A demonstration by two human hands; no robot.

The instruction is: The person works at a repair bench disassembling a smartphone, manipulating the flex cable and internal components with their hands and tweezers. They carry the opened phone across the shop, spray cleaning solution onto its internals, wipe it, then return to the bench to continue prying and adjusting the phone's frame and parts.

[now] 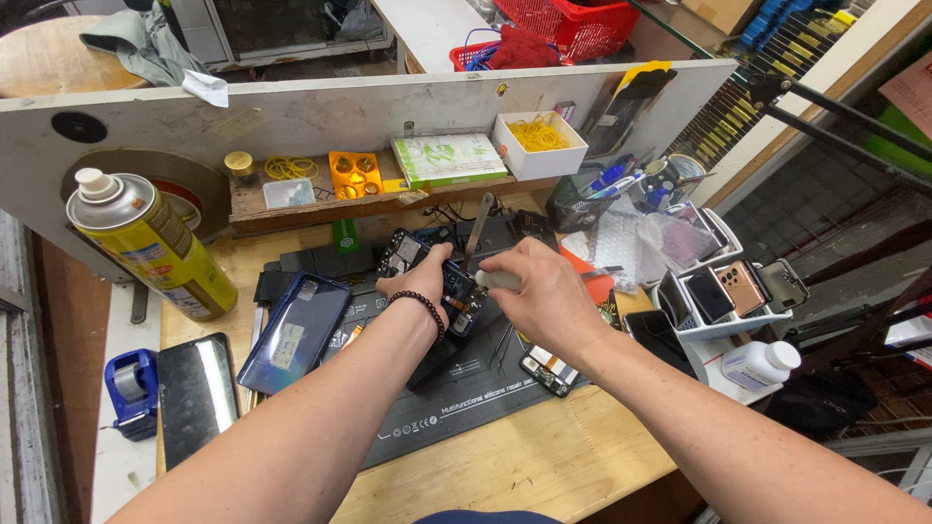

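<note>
Your left hand (419,279) pins an opened phone (432,272) flat on the dark repair mat (456,398), fingers clenched over its exposed insides, while your right hand (544,291) grips a white-handled tool (482,254) whose metal blade rises above the phone. You look to be prying or lifting a part inside; the next move likely calls for a steady, shallow push. Beyond your hands, a white box (540,146) holds yellow rubber bands. Right of your right hand, a white tray (738,315) holds several phones standing on edge. A blue phone cover (291,335) lies left of your left hand on the surface (544,461).
</note>
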